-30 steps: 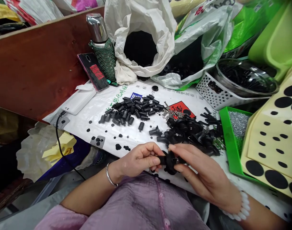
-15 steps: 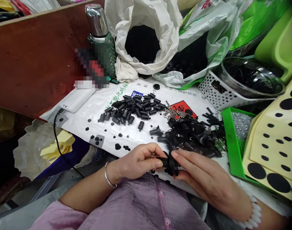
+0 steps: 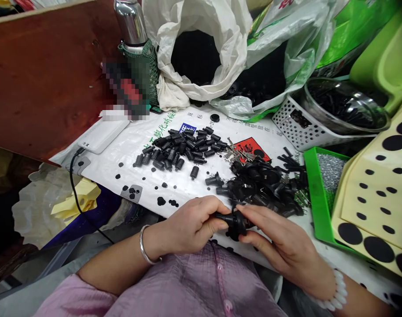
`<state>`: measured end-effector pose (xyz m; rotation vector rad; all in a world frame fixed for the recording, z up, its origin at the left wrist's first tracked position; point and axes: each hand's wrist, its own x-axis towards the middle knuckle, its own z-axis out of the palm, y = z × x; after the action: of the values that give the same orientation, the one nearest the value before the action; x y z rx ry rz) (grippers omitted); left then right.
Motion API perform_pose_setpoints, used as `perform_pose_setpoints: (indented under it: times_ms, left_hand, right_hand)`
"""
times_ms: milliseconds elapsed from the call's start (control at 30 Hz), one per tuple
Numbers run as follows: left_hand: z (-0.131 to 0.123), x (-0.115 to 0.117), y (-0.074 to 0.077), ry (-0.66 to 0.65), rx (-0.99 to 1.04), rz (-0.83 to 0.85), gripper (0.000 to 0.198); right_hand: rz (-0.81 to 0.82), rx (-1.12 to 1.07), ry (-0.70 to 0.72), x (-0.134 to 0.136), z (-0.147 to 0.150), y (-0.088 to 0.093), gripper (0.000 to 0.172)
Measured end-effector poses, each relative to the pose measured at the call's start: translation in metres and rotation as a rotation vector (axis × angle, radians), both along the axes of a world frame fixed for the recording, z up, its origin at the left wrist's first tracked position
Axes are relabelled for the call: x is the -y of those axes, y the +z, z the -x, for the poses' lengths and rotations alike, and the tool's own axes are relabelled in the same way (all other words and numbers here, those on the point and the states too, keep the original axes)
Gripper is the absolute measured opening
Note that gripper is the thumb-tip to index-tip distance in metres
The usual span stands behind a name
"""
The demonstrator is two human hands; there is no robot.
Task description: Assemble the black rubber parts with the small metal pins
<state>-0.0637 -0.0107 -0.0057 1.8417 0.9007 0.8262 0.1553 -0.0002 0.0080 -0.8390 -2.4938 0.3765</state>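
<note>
A black plastic part (image 3: 235, 223) with a narrow stem and a wide round flange is held between both hands, above the near table edge. My left hand (image 3: 197, 222) pinches the stem between thumb and forefinger. My right hand (image 3: 275, 235) has its fingertips and thumb closed about the flange side. Just beyond lies a heap of black flanged parts (image 3: 260, 185), with metal strips (image 3: 235, 152) beside it. To the left of those is a pile of small black cylindrical pieces (image 3: 184, 147).
A white sack (image 3: 201, 92) and a plastic bag (image 3: 295, 66) of black parts stand at the back. On the right are a white basket (image 3: 296, 125), a green tray (image 3: 315, 189) and yellow sheets with black discs (image 3: 369, 207). A cabled white box (image 3: 103, 136) lies left, near a flask (image 3: 131, 26).
The black part has turned slightly in my hands, its stem now more visible. My right fingers have shifted a little along the flange. The view has moved slightly.
</note>
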Motion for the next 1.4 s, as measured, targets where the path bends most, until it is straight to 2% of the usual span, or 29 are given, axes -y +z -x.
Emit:
perform_pose_setpoints:
  times_ms: [67, 133, 267, 400, 500, 600, 667, 733, 800, 933, 1067, 1233, 1300, 1400]
  left_hand:
    - [-0.001, 0.002, -0.002, 0.001, 0.023, 0.102, 0.015]
    - [-0.002, 0.004, -0.005, 0.024, 0.026, 0.127, 0.014]
    - [-0.005, 0.008, -0.009, 0.076, 0.031, 0.006, 0.013]
    - [-0.004, 0.008, -0.009, 0.075, 0.128, 0.059, 0.013]
    - [-0.003, 0.008, -0.008, 0.055, 0.226, 0.206, 0.014]
    - [-0.003, 0.008, -0.009, -0.019, 0.401, 0.489, 0.021]
    - [-0.004, 0.009, -0.010, -0.064, 0.502, 0.650, 0.029]
    - [-0.004, 0.010, -0.010, -0.072, 0.526, 0.695, 0.031]
    - [-0.003, 0.011, -0.008, -0.033, 0.445, 0.587, 0.024]
    - [0.001, 0.012, -0.003, 0.032, 0.165, 0.201, 0.012]
    - [0.002, 0.013, -0.006, 0.039, 0.124, 0.069, 0.013]
    - [-0.004, 0.012, -0.022, 0.158, 0.062, -0.383, 0.022]
    - [-0.007, 0.011, -0.029, 0.214, 0.080, -0.425, 0.025]
    - [-0.010, 0.012, -0.036, 0.257, 0.241, -0.224, 0.019]
  right_hand:
    - [-0.061, 0.010, 0.013, 0.000, -0.001, -0.003, 0.035]
    - [-0.073, 0.009, 0.010, 0.000, 0.000, -0.004, 0.034]
    - [0.061, -0.044, -0.054, -0.001, 0.007, 0.001, 0.028]
    - [0.169, -0.102, -0.088, 0.002, 0.010, 0.005, 0.025]
    - [0.057, -0.092, -0.047, 0.005, 0.008, 0.004, 0.027]
    - [-0.056, -0.063, 0.019, 0.006, 0.006, 0.003, 0.032]
    - [-0.070, -0.047, 0.062, 0.005, 0.005, 0.005, 0.034]
    - [-0.043, -0.042, 0.085, 0.003, 0.006, 0.009, 0.032]
    - [-0.004, -0.041, 0.090, 0.001, 0.008, 0.012, 0.030]
    - [0.012, -0.025, 0.105, -0.003, 0.009, 0.013, 0.031]
    - [0.100, -0.070, 0.101, -0.004, 0.010, 0.014, 0.029]
    - [0.326, -0.135, -0.102, -0.004, 0.021, 0.013, 0.027]
    - [0.324, -0.134, -0.190, -0.003, 0.027, 0.012, 0.032]
    - [0.239, -0.065, -0.200, -0.002, 0.030, 0.013, 0.038]
